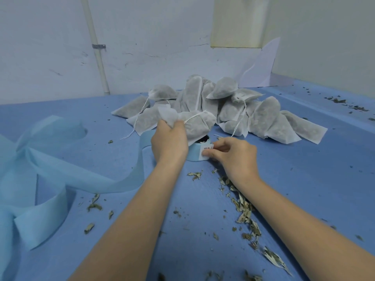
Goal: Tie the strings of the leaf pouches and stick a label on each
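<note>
My left hand (pixel 169 141) grips a white leaf pouch (pixel 197 124) by its gathered neck, with the string wrapped around it; the pouch body rests over the label roll. My right hand (pixel 233 154) pinches a white printed label (pixel 206 151) on the light-blue label roll (pixel 195 155) just below the pouch. A pile of several more grey-white pouches (pixel 233 106) with loose strings lies behind on the blue table (pixel 304 179).
A long light-blue backing strip (pixel 60 179) curls from the roll across the left side of the table. Dry leaf bits (pixel 243 209) are scattered in front and to the right. A white wall with a pipe (pixel 97 49) stands behind; a white sheet (pixel 261 65) leans in the corner.
</note>
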Available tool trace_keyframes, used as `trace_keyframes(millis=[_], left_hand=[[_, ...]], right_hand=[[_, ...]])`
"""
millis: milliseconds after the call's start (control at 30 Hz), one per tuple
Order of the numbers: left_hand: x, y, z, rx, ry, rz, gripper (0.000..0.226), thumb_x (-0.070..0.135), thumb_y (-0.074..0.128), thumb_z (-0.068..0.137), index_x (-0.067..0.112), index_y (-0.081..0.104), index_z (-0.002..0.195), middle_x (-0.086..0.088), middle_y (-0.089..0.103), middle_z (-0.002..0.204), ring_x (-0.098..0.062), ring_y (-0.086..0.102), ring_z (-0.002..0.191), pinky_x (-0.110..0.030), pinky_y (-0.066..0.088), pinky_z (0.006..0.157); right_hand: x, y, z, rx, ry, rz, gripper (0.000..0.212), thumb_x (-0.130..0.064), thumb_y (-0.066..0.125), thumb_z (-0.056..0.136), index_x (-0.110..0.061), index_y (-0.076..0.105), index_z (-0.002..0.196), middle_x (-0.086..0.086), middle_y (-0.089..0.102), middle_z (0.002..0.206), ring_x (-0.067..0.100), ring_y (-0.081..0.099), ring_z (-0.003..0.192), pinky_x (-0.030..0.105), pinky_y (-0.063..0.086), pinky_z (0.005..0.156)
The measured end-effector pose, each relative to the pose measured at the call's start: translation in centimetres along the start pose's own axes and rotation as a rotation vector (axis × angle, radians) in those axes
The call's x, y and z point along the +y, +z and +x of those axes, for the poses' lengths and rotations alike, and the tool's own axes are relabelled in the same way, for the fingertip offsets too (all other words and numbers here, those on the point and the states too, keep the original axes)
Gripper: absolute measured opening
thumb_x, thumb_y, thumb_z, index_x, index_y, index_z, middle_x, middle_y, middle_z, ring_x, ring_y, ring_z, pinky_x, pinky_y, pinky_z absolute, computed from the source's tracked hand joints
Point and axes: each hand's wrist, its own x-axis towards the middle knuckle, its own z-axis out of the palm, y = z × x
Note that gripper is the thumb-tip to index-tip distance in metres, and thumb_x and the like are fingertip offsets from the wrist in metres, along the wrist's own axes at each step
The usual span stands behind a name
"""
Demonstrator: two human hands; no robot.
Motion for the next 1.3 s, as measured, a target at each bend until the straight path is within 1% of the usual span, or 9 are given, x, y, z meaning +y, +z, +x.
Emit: trace_keyframes(millis=[100,233,367,533,733,833,967,1133,1300], left_hand=[[0.0,0.0,0.0,-0.002,-0.005,0.002,0.014,0.027,0.049,0.091,0.013,0.047,0.087,0.005,0.048,0.080,-0.024,0.046,0.084,-0.030,0.032,0.072],[0.1,0.1,-0.4,-0.010,0.000,-0.001,0.019,0.027,0.048,0.092,0.015,0.043,0.079,0.008,0.046,0.075,-0.023,0.045,0.080,-0.030,0.030,0.069],[0.1,0.1,-0.5,-0.017,0.017,0.006,0.017,0.027,0.048,0.093,0.014,0.044,0.081,0.008,0.047,0.075,-0.019,0.045,0.074,-0.030,0.029,0.067],[0.1,0.0,-0.5,-0.016,0.019,-0.021,0.018,0.027,0.050,0.092,0.013,0.046,0.082,0.007,0.048,0.073,-0.012,0.044,0.066,-0.032,0.029,0.063],[0.2,-0.2,-0.4,-0.019,0.069,-0.088,0.023,0.025,0.055,0.090,0.021,0.042,0.070,0.008,0.048,0.071,-0.018,0.045,0.073,-0.029,0.030,0.065],[0.6,-0.8,-0.4,-0.078,0.212,-0.185,0.013,0.018,0.060,0.088,0.023,0.054,0.078,0.009,0.059,0.077,-0.016,0.054,0.080,-0.025,0.041,0.071],[0.8,-1.6,-0.4,-0.247,0.312,-0.201,0.013,0.008,0.062,0.087,0.020,0.060,0.085,-0.004,0.065,0.090,-0.022,0.061,0.089,-0.041,0.048,0.087],[0.8,-1.6,-0.6,-0.346,0.354,-0.170,0.012,0.001,0.062,0.084,0.007,0.064,0.095,-0.005,0.065,0.089,-0.017,0.059,0.083,-0.038,0.050,0.080],[0.9,-1.4,-0.7,-0.391,0.359,-0.163,0.011,0.001,0.064,0.083,0.006,0.066,0.093,-0.005,0.065,0.088,-0.016,0.060,0.083,-0.034,0.049,0.078]], right_hand=[[-0.2,0.0,-0.2,0.014,0.013,0.004,0.028,-0.020,0.085,0.069,-0.030,0.061,0.060,-0.018,0.062,0.059,-0.003,0.061,0.058,0.006,0.046,0.062],[-0.5,0.1,-0.6,-0.005,-0.062,-0.147,0.024,-0.025,0.080,0.077,-0.025,0.060,0.064,-0.017,0.061,0.063,0.004,0.060,0.065,0.008,0.044,0.065],[-0.9,0.6,-1.3,-0.130,-0.201,-0.412,0.018,-0.031,0.074,0.082,-0.014,0.069,0.086,0.001,0.059,0.094,0.019,0.057,0.087,0.030,0.044,0.077],[-1.5,0.4,-1.9,-0.166,-0.235,-0.424,0.025,-0.040,0.078,0.076,-0.020,0.066,0.083,-0.009,0.038,0.097,0.010,0.044,0.088,0.025,0.033,0.067],[-2.9,-0.7,-1.9,-0.317,-0.407,-0.297,0.020,-0.035,0.080,0.075,-0.020,0.068,0.081,-0.012,0.039,0.090,0.003,0.041,0.081,0.018,0.034,0.071],[-4.1,-2.0,-1.7,-0.229,-0.500,-0.107,0.015,-0.020,0.079,0.078,-0.020,0.064,0.078,-0.005,0.047,0.088,0.002,0.043,0.070,0.010,0.035,0.071],[-5.1,-3.5,-1.0,-0.128,-0.515,0.007,0.013,-0.017,0.076,0.081,-0.017,0.063,0.082,-0.003,0.050,0.091,0.010,0.045,0.069,0.019,0.040,0.070],[-4.7,-4.5,-0.3,-0.124,-0.497,-0.100,0.010,-0.024,0.075,0.082,-0.018,0.066,0.085,-0.016,0.041,0.089,-0.009,0.041,0.074,0.009,0.035,0.072],[-4.2,-4.7,0.2,-0.102,-0.485,-0.165,0.014,-0.028,0.074,0.082,-0.016,0.069,0.088,-0.017,0.041,0.090,-0.010,0.040,0.076,0.009,0.033,0.070]])
